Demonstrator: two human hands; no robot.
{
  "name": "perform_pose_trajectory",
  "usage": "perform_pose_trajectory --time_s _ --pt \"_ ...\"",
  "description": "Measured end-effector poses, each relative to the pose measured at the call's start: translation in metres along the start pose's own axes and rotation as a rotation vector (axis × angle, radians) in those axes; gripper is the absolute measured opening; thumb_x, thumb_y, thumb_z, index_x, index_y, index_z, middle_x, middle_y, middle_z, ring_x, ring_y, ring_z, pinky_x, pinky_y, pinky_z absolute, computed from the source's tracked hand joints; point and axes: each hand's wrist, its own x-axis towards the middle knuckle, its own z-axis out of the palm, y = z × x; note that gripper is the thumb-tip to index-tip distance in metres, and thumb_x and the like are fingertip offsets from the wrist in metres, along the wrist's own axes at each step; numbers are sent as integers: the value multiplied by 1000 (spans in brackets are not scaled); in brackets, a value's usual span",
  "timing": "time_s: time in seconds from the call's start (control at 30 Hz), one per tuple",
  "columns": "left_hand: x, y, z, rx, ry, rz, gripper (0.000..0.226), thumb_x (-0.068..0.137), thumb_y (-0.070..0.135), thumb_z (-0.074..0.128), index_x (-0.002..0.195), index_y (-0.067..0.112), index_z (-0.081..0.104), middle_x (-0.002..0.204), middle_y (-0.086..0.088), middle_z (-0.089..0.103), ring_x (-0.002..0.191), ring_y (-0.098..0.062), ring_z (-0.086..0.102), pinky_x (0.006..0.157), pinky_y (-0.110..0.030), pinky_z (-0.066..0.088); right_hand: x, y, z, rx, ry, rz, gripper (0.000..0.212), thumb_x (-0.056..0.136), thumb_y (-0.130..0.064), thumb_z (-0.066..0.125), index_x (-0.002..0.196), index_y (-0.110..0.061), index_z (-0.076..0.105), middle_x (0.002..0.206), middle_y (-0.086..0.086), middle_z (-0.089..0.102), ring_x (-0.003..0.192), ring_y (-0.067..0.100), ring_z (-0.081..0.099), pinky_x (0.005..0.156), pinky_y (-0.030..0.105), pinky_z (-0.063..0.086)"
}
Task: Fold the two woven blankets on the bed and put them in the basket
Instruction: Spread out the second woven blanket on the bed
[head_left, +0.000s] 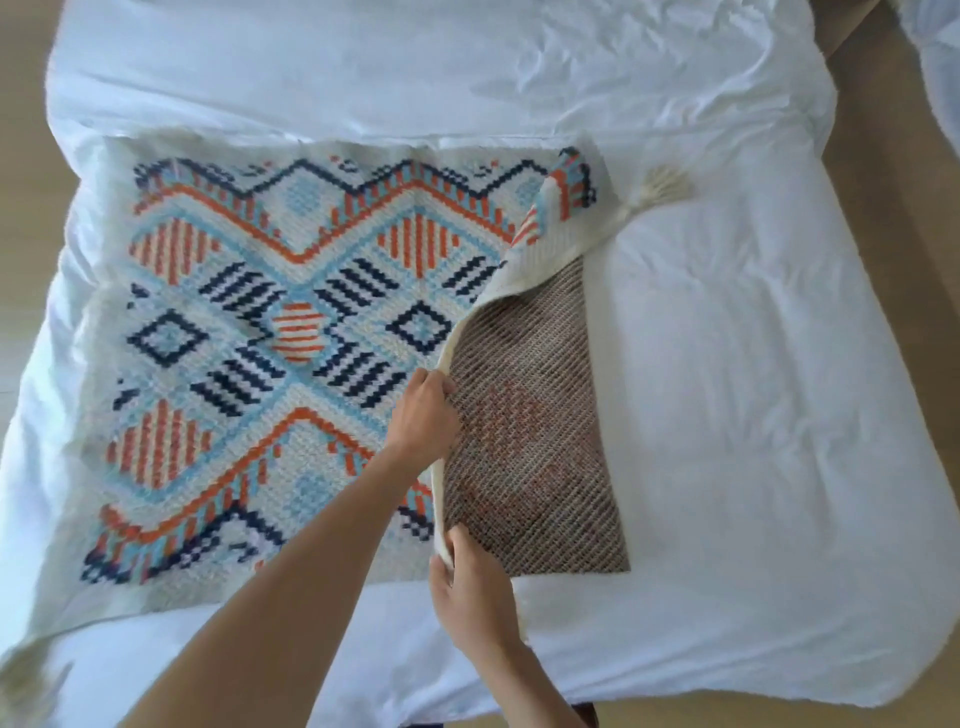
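**Desk:** BEDSIDE. The near end of the patterned blanket's (291, 322) right edge is pinched by the right hand (470, 592), with the fingers (457, 540) curled round the cream border (439, 499). What is held further along?

**Photographer:** The same edge is gripped just beyond by the left hand (423, 415), fingers closed over it, the arm extended from the lower left. The edge is raised off a brown woven blanket (540, 415), which is laid flat beneath it on the bed (753, 364).

**Desk:** And how is that edge aligned?

**Photographer:** Its long axis is set near to far: from the right hand, past the left, up to the tasselled far corner (660, 187), which is curled over and held by neither hand. The body of the patterned blanket is spread to the left of both sets of fingers, so the fold is judged to be one carried leftward across it. The near corner is best reached by the right hand, the far corner by the left. No basket is shown.
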Motion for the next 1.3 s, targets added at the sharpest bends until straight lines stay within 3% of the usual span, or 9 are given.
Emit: perform_pose_trajectory --time_s 0.17,0.33,0.5,0.67,0.87,0.93,1.0,1.13,1.3 --pt "1 -55 -24 -37 3 -18 40 84 -10 44 120 6 53 124 -7 46 99 -20 52 78 -28 44 -3 -38 39 -6 -25 29 15 89 -21 45 79 -20 34 69 -1 45 65 26 49 55 33 28" --pt "-4 -82 -37 -55 18 -59 47 81 -13 41 122 7 53 128 -7 46 107 -23 53 83 -28 42 -2 -58 67 19 -30 25 13 88 -20 47 80 -21 36 74 0 57 73 27 57 56 30 27" --pt "-11 -104 -51 -28 3 -83 54 79 -14 43 128 8 49 133 -5 43 115 -21 49 82 -21 38 2 -73 83 12 -118 -29 9 88 -16 45 84 -18 38 74 5 52 70 25 51 58 34 30" --pt "-11 -132 -80 -8 -11 -125 53 80 -12 47 128 10 49 131 -3 45 110 -20 52 85 -27 43 3 -99 104 19 -122 -24 11 87 -17 45 81 -18 36 74 7 52 76 31 53 57 32 22" --pt "-6 -194 -110 -40 -30 -120 53 80 -13 44 127 12 51 130 -2 45 102 -16 51 78 -24 40 11 -145 159 6 -115 -15 13 88 -17 47 82 -18 36 71 5 50 76 32 56 58 33 25" --pt "-3 -226 -124 -31 -41 -98 55 78 -12 46 127 13 51 131 -2 45 106 -17 51 79 -26 41 12 -166 185 -4 -101 6 12 88 -17 47 82 -17 37 75 10 56 78 33 56 60 34 26" --pt "0 -259 -142 -17 -54 -59 55 78 -11 47 127 13 51 132 -3 46 116 -21 49 90 -32 41 12 -190 212 -3 -69 37 12 87 -17 47 81 -17 36 78 13 58 80 35 55 61 34 24" --pt "3 -319 -175 -25 -24 -20 53 78 -15 42 125 9 53 132 -5 47 116 -22 50 89 -31 42 10 -238 261 -24 -30 70 14 88 -19 47 80 -18 35 70 3 46 77 32 55 60 32 23" --pt "-1 -374 -207 -36 -19 27 46 83 -11 40 123 7 52 129 -7 48 117 -24 48 95 -31 38 7 -282 305 -12 -25 62 13 89 -18 49 81 -20 38 75 0 54 75 22 56 60 25 25"
